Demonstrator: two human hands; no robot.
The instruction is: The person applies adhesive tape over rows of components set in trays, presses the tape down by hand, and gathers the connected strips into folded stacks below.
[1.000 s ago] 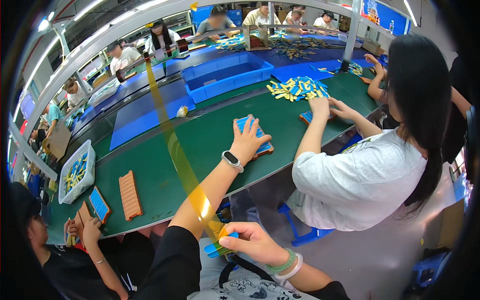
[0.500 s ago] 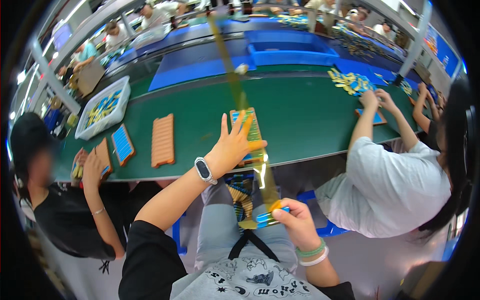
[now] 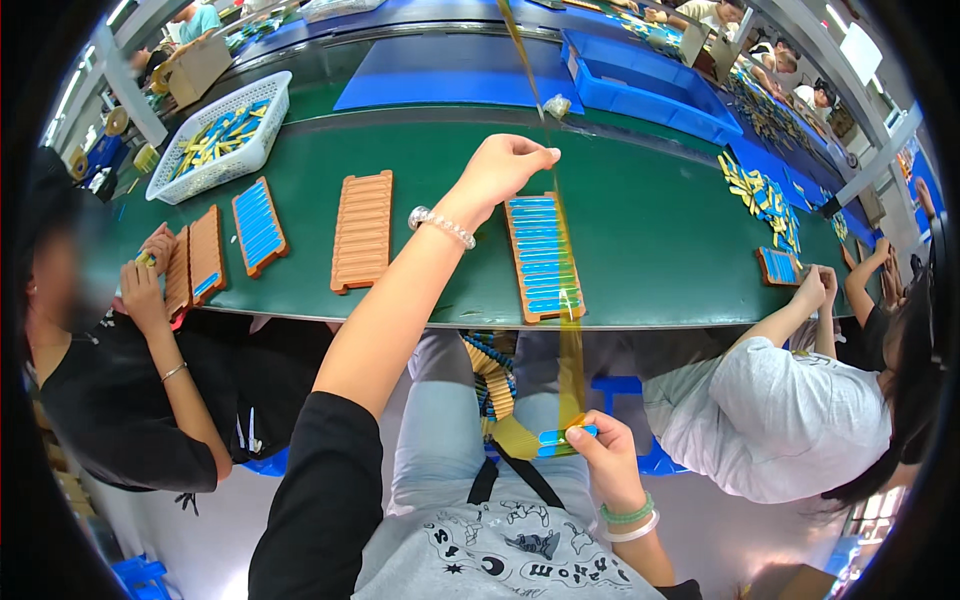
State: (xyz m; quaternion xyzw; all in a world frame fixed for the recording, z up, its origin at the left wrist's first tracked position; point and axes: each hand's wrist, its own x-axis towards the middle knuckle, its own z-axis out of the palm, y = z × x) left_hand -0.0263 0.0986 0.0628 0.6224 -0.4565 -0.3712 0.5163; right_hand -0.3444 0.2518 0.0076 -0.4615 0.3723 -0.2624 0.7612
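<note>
A long strip of amber see-through tape [image 3: 570, 355] runs from the far side, over the right edge of an orange grooved tray [image 3: 527, 300], down to my lap. Slim blue pieces [image 3: 540, 245] fill the tray's grooves. Beyond the tray, my left hand [image 3: 500, 172] is closed in a pinch on the tape's edge. Near my lap, my right hand [image 3: 610, 455] grips a blue piece [image 3: 556, 437] with the tape's end stuck to it. Below it, a joined band of taped pieces [image 3: 492, 385] hangs between my legs.
An orange tray with bare grooves [image 3: 362, 235] lies left of mine. Farther left stand a blue-filled tray [image 3: 259, 228] and a white basket [image 3: 278, 115] of blue and yellow pieces. A blue bin [image 3: 650, 100] is at the back. Co-workers sit on both sides.
My left hand has gone from spread fingers over the filled tray to a pinch beyond it, uncovering the blue pieces. My right hand keeps its hold near my lap. The view has shifted.
</note>
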